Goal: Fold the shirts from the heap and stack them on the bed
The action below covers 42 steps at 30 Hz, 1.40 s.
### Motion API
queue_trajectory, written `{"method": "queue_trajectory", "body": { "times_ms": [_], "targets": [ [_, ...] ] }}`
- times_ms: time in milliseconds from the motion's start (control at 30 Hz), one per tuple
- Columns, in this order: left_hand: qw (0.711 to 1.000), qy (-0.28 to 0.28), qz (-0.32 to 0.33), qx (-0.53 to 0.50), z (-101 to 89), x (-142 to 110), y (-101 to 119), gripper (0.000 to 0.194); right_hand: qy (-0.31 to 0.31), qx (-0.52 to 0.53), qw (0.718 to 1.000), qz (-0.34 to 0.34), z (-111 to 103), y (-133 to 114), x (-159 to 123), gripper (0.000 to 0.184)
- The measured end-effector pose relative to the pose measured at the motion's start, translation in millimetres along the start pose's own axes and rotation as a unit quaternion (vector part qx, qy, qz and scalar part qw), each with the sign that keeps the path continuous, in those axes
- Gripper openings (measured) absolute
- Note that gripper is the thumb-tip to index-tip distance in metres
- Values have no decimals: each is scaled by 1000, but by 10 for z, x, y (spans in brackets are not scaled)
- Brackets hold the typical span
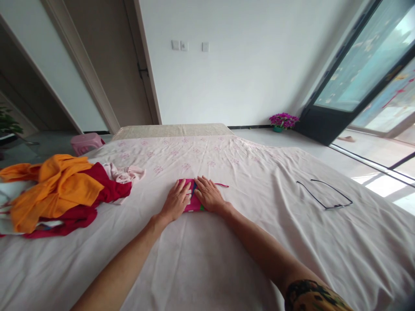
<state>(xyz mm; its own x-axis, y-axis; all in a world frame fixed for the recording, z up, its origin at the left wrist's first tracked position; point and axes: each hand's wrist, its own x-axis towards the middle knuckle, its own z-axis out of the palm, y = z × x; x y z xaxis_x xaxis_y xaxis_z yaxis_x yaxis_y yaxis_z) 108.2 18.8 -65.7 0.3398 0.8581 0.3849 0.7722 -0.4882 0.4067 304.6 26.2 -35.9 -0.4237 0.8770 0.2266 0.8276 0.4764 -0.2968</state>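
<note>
A small folded piece of bright pink cloth (193,206) with dark blue, white and green patches lies flat on the bed sheet (201,259). A thin red-pink cord (222,185) sticks out from its right side. My left hand (177,199) presses flat on the left part of the cloth, fingers stretched out. Flat over the right part lies my right hand (210,195), its fingers also extended. Between them they hide much of the cloth, so its kind is unclear.
To the left is a heap of orange clothes (58,185), dark red and pale garments. Black-framed glasses (337,206) lie on the right. Beyond the bed stand a pink plastic stool (87,143) and a pot of purple flowers (283,121).
</note>
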Motion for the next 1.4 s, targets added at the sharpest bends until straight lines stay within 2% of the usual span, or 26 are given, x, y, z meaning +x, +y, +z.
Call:
{"method": "queue_trajectory", "body": {
  "times_ms": [100, 200, 300, 367, 433, 533, 633, 700, 800, 1033, 1267, 1400],
  "targets": [
    [992, -14, -39, -121, -160, -103, -99, 51, -14, 10, 1000, -2, -13, 33, -8, 54],
    [976, 13, -87, -201, -363, -320, -178, 47, -21, 11, 1000, 1, -32, 41, -10, 54],
    [977, 21, -67, -203, -526, -564, -204, 42, -4, 4, 1000, 16, -104, 1, -14, 52],
    [982, 29, -53, -179, -575, -679, -174, 40, 26, 4, 1000, 1, -187, -58, -30, 49],
    [986, 43, -61, -147, -572, -729, -107, 42, 46, 13, 997, -57, -278, -144, -63, 45],
    [990, 57, -82, -99, -501, -705, 22, 44, 33, 32, 986, -161, -366, -296, -136, 42],
    [992, 67, -87, -60, -416, -650, 118, 39, 7, 25, 979, -203, -353, -410, -202, 53],
    [992, 81, -86, -47, -379, -631, 149, 37, -8, 17, 979, -202, -311, -436, -220, 55],
    [992, 96, -75, -37, -357, -623, 170, 39, -21, 20, 984, -178, -255, -421, -207, 45],
    [993, 108, -38, -27, -331, -563, 225, 39, -9, 35, 988, -149, -212, -382, -167, 36],
    [993, 112, -29, -5, -348, -538, 256, 37, 2, 30, 989, -148, -144, -349, -178, 35],
    [994, 109, -29, 13, -341, -531, 244, 35, -5, 16, 985, -174, -97, -320, -194, 37]
  ]
}}
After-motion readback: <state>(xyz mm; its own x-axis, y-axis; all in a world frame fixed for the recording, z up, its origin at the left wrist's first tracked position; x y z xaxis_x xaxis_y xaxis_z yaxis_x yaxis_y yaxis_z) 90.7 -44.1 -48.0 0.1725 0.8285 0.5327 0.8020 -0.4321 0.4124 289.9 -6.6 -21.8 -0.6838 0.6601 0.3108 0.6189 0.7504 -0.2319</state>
